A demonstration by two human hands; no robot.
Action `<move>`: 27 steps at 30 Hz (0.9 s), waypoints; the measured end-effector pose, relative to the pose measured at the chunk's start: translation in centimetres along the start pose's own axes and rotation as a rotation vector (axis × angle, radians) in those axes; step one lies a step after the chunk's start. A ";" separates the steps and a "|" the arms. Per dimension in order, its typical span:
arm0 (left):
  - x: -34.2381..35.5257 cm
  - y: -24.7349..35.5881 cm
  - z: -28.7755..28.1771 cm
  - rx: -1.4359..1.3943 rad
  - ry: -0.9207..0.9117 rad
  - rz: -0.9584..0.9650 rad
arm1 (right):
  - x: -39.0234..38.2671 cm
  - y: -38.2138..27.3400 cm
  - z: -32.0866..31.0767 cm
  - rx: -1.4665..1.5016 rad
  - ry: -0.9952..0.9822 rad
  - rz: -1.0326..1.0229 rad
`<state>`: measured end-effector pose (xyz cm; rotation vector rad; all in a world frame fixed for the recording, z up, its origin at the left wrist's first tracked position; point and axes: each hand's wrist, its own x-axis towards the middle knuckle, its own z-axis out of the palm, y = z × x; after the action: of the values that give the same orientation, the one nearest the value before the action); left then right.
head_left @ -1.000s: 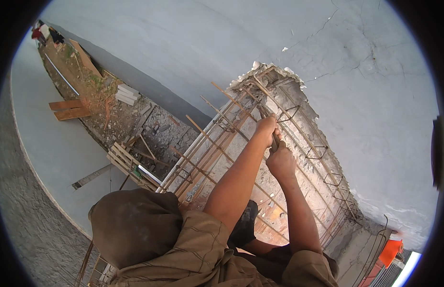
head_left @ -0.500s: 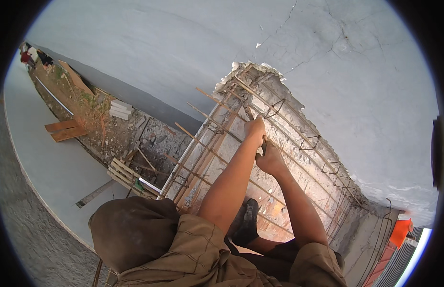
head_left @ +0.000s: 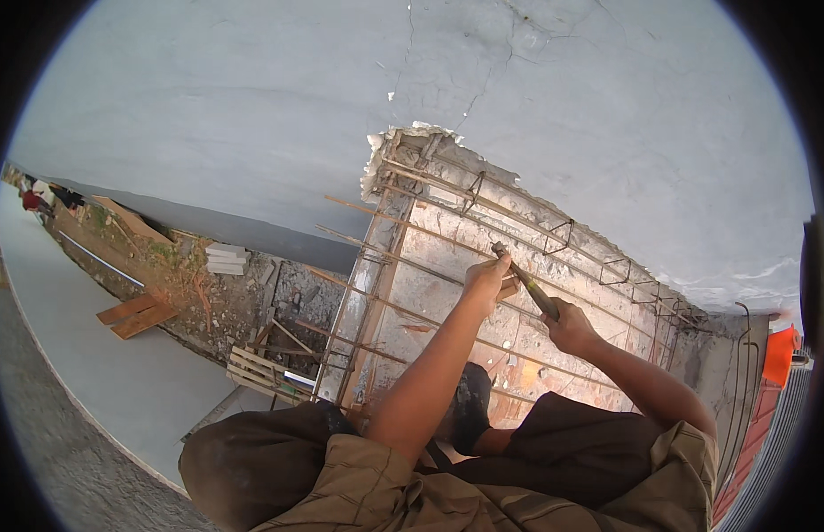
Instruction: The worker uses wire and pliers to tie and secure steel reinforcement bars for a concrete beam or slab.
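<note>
My right hand (head_left: 572, 328) is closed round the handle of a hammer (head_left: 529, 282), whose small head points up and to the left. My left hand (head_left: 485, 284) is closed beside the hammer head, with a small brown block (head_left: 510, 288) showing at its fingers; its material is unclear. Both hands are above a cage of rusty steel bars (head_left: 447, 238). Below the bars lies a pale, dusty surface (head_left: 554, 341) with loose crumbs. A dark boot (head_left: 472, 403) rests among the bars near my left forearm.
A grey cracked wall (head_left: 589, 106) with a broken concrete edge (head_left: 403, 142) runs along the far side. Bar ends stick out to the left. Beyond the left edge lie a wooden pallet (head_left: 257, 371), rubble and brown boards (head_left: 137, 315). Orange material (head_left: 781, 355) hangs at right.
The hammer has swung from pointing steeply up between both hands to a clear diagonal. My right hand has moved right and down, apart from the left. The view has turned and shifted.
</note>
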<state>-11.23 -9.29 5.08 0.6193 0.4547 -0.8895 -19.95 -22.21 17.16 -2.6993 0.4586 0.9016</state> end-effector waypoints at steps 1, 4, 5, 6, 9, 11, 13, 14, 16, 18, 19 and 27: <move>0.3 -0.4 -0.1 0.077 0.045 -0.018 | -0.5 0.5 0.8 0.041 0.076 -0.006; 1.5 0.0 -4.3 0.183 -0.054 -0.027 | 0.8 1.2 4.6 0.229 0.070 0.022; 0.9 0.7 -3.8 0.200 0.021 -0.016 | 1.0 1.7 5.7 0.301 0.120 0.005; 1.2 1.3 -4.0 0.210 0.023 -0.019 | 1.3 2.2 6.8 0.374 0.171 -0.012; 0.5 3.0 -6.2 0.979 0.245 0.283 | 1.6 1.7 9.4 0.390 0.251 -0.123; -0.5 3.8 -6.9 1.040 0.305 0.310 | 1.6 1.0 9.0 0.255 0.358 -0.236; -1.2 4.3 -7.3 1.085 0.354 0.334 | 1.3 0.7 6.7 0.217 0.317 -0.244; -1.5 4.6 -7.5 1.202 0.411 0.397 | 1.4 0.9 6.2 0.161 0.278 -0.253; -2.1 6.0 -8.2 1.321 0.468 0.462 | 1.8 3.3 6.6 0.167 0.345 -0.326; -3.0 8.5 -9.9 1.379 0.530 0.452 | 1.9 4.1 6.2 -0.091 0.434 -0.372; -3.5 9.8 -9.5 1.316 0.462 0.305 | 1.5 3.8 6.0 -0.082 0.429 -0.375; -3.4 4.6 -2.2 0.751 -0.071 0.183 | 3.2 -1.3 5.6 0.845 0.365 -0.324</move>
<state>-9.58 -3.70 6.91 1.2876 -0.0219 -0.8942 -20.06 -19.79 11.02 -2.0371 0.3457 0.0648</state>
